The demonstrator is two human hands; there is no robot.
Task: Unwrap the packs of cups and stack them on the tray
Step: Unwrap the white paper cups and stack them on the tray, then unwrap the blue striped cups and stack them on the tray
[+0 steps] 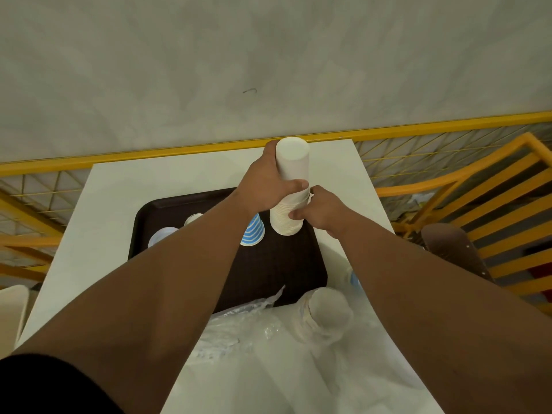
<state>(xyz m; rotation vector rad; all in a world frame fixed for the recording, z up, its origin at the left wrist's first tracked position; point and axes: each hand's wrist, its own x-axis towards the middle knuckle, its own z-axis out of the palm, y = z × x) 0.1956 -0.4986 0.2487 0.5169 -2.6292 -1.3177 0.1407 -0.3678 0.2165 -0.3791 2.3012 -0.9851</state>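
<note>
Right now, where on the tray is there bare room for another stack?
The tray is bare in its near-right part, between the striped blue cup, the white stack both hands hold, and the plastic wrap at its near edge. The left part is crowded with cups and partly hidden by the left forearm.

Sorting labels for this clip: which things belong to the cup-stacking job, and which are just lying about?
Job: white cup stack gripped by left hand and right hand; tray; blue-striped cups; wrapped pack.
Lying about: empty plastic wrap; brown chair; yellow railing.
</note>
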